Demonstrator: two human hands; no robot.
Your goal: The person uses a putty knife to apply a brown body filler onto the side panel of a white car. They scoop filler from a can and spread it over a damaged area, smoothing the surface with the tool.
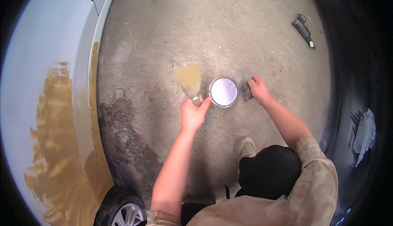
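My left hand (193, 112) is closed around the narrow end of a fan-shaped putty knife (188, 80), whose wide blade carries yellow filler. The left thumb tip meets the rim of a round can (224, 91) with a pale, whitish top and a metal edge. Whether that can rests on the floor or is held up, I cannot tell. To the right of the can, my right hand (259, 89) grips a flat, dark grey spreader (245, 86), its edge smeared by motion. Both forearms come in from the lower edge, and the hands are apart.
A white car body (45, 33) with a broad yellow filler patch (57, 144) lines the left, above a wheel (127, 213). At right stands a dark car panel (348, 103) with a pale grey patch (364, 136). A dark elongated tool (302, 31) lies on the concrete floor (196, 21).
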